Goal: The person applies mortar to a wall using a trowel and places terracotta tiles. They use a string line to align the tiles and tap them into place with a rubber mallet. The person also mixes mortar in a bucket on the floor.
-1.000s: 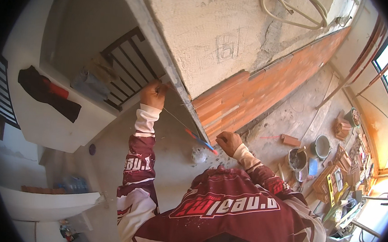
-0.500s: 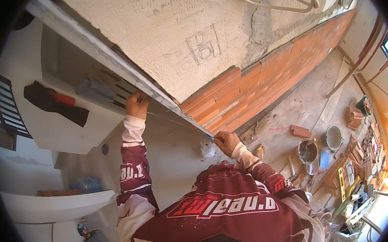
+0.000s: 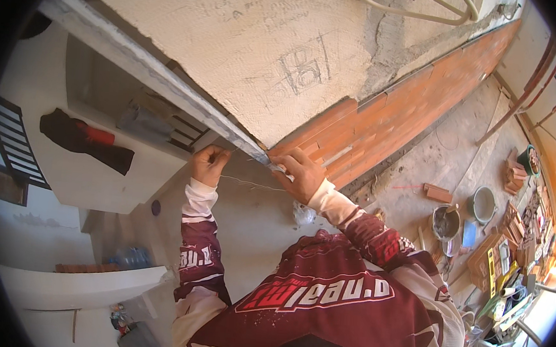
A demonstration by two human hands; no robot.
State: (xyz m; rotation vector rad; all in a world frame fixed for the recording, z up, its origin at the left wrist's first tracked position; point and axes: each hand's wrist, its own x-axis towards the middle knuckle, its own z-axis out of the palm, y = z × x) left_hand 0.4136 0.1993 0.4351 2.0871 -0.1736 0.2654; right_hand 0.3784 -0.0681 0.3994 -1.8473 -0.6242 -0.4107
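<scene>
My left hand (image 3: pixel 208 167) pinches a thin string (image 3: pixel 245 181) just below a long grey strip (image 3: pixel 143 74), which runs along the edge of the pale, rough wall (image 3: pixel 247 55). My right hand (image 3: pixel 301 177) is closed at the lower end of that strip, where it meets courses of orange brick (image 3: pixel 384 123). A small pale item shows among its fingers, too small to name. The string sags between my two hands.
A ledge with dark cloth (image 3: pixel 87 136) and railings (image 3: pixel 16 142) are on the left. On the right floor lie buckets (image 3: pixel 482 207), stacked bricks (image 3: pixel 515 174) and piled tools (image 3: pixel 496 279). Reddish pipes (image 3: pixel 521 103) lean at the far right.
My right hand has moved up and left along the strip, nearer my left hand. The blue-and-red thing seen by it earlier is now out of sight. The view has shifted slightly.
</scene>
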